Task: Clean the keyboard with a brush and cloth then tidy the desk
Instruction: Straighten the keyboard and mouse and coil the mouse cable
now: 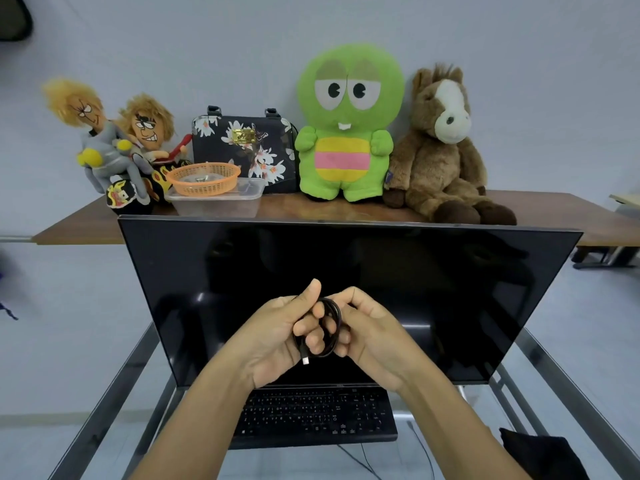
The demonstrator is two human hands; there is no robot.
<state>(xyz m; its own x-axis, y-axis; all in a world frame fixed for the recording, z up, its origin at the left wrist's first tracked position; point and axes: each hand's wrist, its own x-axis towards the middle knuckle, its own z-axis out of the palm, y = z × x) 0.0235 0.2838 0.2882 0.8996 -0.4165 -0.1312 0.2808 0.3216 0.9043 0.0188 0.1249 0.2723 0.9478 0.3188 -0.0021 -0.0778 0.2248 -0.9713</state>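
**Fingers wrapped in a coiled cable above the keyboard**

Fingers (313, 336) of both hands curl through a small black cable (329, 327) coil; the left hand (273, 337) and right hand (374, 337) grip it between them, plug hanging down. Below lies the keyboard (315, 415), a dark cloth (540, 455) off to its right. Beyond stands the monitor (346, 299).

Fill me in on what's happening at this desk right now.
A person is holding a coiled black cable in front of a dark monitor. The left hand and right hand both grip the loops, and a white-tipped plug hangs below the left fingers. A black keyboard lies on the glass desk beneath the hands, and a black cloth sits at the near right. No brush is visible.
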